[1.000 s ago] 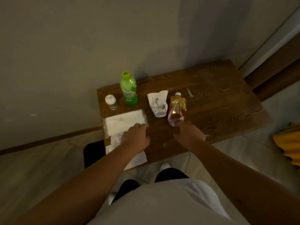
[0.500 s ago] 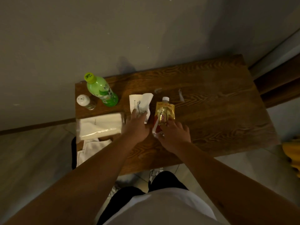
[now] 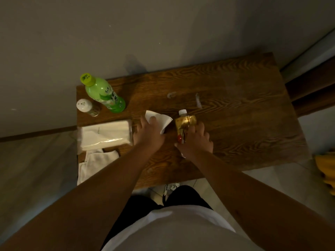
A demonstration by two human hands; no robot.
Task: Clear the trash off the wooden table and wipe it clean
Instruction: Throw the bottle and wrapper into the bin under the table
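Observation:
On the dark wooden table (image 3: pixel 235 113), my left hand (image 3: pixel 148 134) closes around a crumpled white paper cup (image 3: pixel 162 120) near the middle. My right hand (image 3: pixel 194 140) grips a lying plastic bottle with a yellow label and white cap (image 3: pixel 184 122). Two small scraps lie further back on the wood: a clear curl (image 3: pixel 171 95) and a thin white strip (image 3: pixel 198 102). A white cloth (image 3: pixel 96 163) hangs over the table's front left edge.
A green bottle (image 3: pixel 105 95) and a small white-capped shaker (image 3: pixel 86 107) stand at the back left corner. A pack of white tissues (image 3: pixel 107 133) lies in front of them. The wall runs behind the table; something yellow (image 3: pixel 326 169) sits at the right.
Both hands moved forward from the table's front edge onto the trash. My left hand left the tissue pack and took the paper cup; my right closed on the yellow-label bottle.

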